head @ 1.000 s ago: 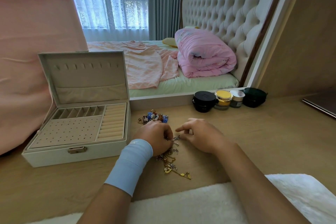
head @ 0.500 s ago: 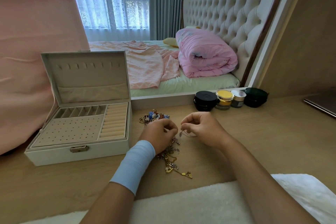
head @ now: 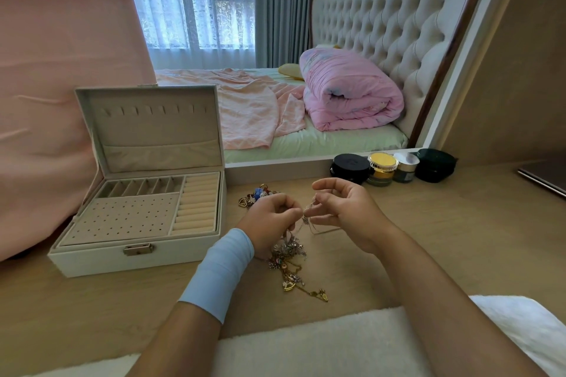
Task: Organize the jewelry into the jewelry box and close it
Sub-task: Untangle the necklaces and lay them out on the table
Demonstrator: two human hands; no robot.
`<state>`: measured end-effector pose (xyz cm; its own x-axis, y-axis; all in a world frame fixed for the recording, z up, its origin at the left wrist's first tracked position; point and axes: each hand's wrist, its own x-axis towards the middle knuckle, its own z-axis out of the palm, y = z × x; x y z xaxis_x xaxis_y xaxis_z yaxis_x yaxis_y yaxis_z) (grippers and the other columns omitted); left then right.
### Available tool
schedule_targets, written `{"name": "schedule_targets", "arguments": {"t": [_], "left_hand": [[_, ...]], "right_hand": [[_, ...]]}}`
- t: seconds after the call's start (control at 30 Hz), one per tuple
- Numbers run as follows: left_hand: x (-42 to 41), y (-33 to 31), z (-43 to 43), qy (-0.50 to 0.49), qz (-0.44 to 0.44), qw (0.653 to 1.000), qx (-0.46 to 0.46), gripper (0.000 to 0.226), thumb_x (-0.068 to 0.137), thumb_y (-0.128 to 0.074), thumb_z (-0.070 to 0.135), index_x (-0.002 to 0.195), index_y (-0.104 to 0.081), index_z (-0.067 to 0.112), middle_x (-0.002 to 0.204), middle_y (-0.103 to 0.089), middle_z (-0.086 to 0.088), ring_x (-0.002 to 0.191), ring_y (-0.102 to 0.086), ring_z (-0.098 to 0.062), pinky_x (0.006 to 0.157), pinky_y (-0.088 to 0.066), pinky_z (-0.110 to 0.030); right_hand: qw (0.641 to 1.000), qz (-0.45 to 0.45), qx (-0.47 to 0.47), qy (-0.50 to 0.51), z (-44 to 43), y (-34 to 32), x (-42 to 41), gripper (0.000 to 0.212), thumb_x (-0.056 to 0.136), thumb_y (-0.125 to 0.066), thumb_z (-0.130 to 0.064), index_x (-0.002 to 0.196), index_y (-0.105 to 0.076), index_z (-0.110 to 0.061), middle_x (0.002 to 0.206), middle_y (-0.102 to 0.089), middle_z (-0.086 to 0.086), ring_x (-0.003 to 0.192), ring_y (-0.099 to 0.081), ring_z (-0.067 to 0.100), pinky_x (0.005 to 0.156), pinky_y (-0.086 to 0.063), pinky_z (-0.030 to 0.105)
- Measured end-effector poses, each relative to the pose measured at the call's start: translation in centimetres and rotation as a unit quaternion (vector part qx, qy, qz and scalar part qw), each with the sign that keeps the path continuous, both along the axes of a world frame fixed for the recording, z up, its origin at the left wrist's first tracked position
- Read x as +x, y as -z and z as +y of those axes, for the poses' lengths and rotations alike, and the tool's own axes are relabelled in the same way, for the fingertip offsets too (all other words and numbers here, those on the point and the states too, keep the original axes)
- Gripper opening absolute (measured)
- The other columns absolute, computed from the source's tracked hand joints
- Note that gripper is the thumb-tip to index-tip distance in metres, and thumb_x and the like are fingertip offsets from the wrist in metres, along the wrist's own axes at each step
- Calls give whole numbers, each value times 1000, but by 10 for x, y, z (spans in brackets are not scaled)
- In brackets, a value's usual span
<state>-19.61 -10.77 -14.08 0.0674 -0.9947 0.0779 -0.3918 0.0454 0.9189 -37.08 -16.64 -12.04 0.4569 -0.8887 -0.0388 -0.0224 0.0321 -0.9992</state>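
A white jewelry box [head: 101, 260] stands open on the wooden table at the left, its lid upright and its beige compartments bare. A tangled pile of gold and silver jewelry [head: 291, 266] lies right of it. A second small cluster with a blue charm [head: 255, 194] lies behind my left hand. My left hand [head: 269, 223], with a light blue wristband, and my right hand [head: 346, 214] are raised just above the pile. Between their fingertips both pinch a thin silver chain [head: 307, 214]; a loop of it trails down beside my right hand.
Several cosmetic jars [head: 382, 173] stand at the back right against a mirror's frame [head: 275, 167]. A dark flat device [head: 545, 177] lies at the far right edge. White fluffy fabric [head: 306, 346] covers the near edge. Pink cloth [head: 46, 101] hangs behind the box.
Both hands have lifted off the pile and risen, drawing a thin silver chain up between their fingertips. The box and the jars have not moved.
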Motion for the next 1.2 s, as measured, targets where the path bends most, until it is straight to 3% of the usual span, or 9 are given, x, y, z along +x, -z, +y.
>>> {"name": "schedule_targets", "arguments": {"t": [0.13, 0.23, 0.3, 0.43, 0.6, 0.7, 0.83, 1.07, 1.2], "left_hand": [[3, -5, 3, 1, -2, 1000, -3, 8, 94, -60, 13, 88, -64, 13, 66, -59, 2, 58, -58, -11, 73, -54, -36], [4, -9, 4, 7, 19, 1000, 11, 7, 95, -58, 11, 89, -61, 9, 64, -53, 2, 48, -54, -3, 73, -59, -38], [5, -11, 5, 7, 9, 1000, 18, 7, 94, -59, 11, 89, -61, 8, 67, -50, 0, 50, -52, -2, 68, -61, -34], [8, -9, 4, -30, -113, 993, 1, 8, 93, -61, 17, 86, -64, 14, 69, -50, 0, 58, -50, -11, 53, -52, -27], [12, -5, 4, -69, -246, 967, -14, 12, 92, -60, 24, 80, -59, 27, 72, -51, 12, 65, -45, -5, 63, -38, -23], [13, -3, 4, -74, -287, 955, 11, 9, 93, -58, 27, 84, -60, 29, 77, -53, 14, 74, -50, -8, 71, -45, -26], [11, -4, 4, -93, -337, 936, 35, 10, 93, -54, 34, 84, -57, 35, 93, -62, 7, 87, -57, -16, 80, -51, -33], [9, -10, 7, -77, -418, 903, 65, 13, 96, -49, 37, 100, -61, 36, 106, -62, 6, 91, -57, -17, 76, -49, -28], [9, -11, 7, -76, -407, 908, 60, 10, 97, -48, 35, 93, -57, 35, 101, -64, 6, 90, -59, -17, 83, -54, -36]], "right_hand": [[999, 14, 2, -31, 2, 2, 2, 18, 103, -51, -5, 116, -62, -7, 86, -60, 11, 66, -64, 18, 72, -61, 42], [997, 50, -18, -52, 1, 3, 1, 20, 103, -51, -7, 117, -64, -12, 86, -60, 7, 58, -55, 12, 50, -45, 28], [992, 99, -55, -63, 0, 3, -1, 20, 103, -52, -9, 116, -66, -14, 88, -61, 6, 57, -51, 8, 47, -40, 22], [967, 199, -133, -89, -2, 3, -6, 18, 100, -60, -16, 113, -72, -19, 94, -70, -4, 65, -61, -3, 63, -47, 13], [920, 325, -188, -113, -7, 4, -13, 21, 92, -70, -20, 110, -74, -31, 103, -68, -13, 76, -61, -8, 69, -45, 12], [884, 400, -218, -103, -8, 4, -13, 20, 92, -70, -22, 107, -76, -34, 106, -67, -17, 95, -61, -1, 86, -51, 23], [851, 453, -248, -90, -6, 1, -11, 11, 93, -70, -32, 100, -78, -35, 105, -69, -20, 97, -59, 0, 89, -54, 30], [887, 398, -214, -92, -8, 1, -14, 11, 95, -67, -35, 93, -78, -36, 87, -75, -17, 88, -67, 0, 87, -57, 35], [895, 377, -228, -71, -11, 2, -14, 15, 96, -65, -39, 102, -78, -34, 102, -71, -19, 96, -62, 0, 90, -55, 34]]}}
